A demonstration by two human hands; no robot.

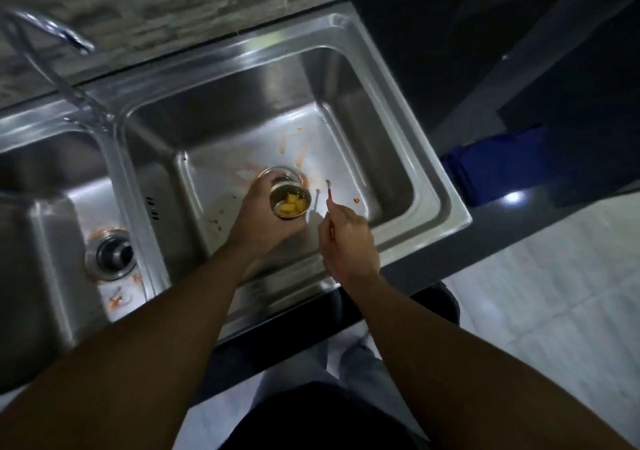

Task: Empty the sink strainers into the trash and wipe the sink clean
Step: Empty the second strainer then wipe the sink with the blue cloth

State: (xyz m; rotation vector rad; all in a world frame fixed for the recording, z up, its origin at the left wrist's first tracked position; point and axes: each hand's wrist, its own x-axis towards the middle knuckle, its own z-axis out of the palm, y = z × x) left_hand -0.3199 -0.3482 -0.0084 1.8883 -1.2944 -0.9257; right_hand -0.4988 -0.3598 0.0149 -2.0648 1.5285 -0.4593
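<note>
My left hand [258, 221] holds a round metal sink strainer [290, 204] with yellow food chunks inside, lifted just above the open drain [282, 173] of the right basin [349, 145]. My right hand [348, 238] is closed on a thin stick-like tool [329, 195] with a reddish tip, pointing into the basin. Orange-red sauce smears [294, 148] streak the basin floor. The left basin [52, 186] has its own drain with a strainer [112, 254] seated and more orange smears around it.
A chrome faucet [52, 34] arches over the divider at upper left. A dark countertop [433, 17] runs right of the sink. A blue bin [495, 162] stands on the floor to the right, below the counter. Pale tiled floor [554, 294] lies beside me.
</note>
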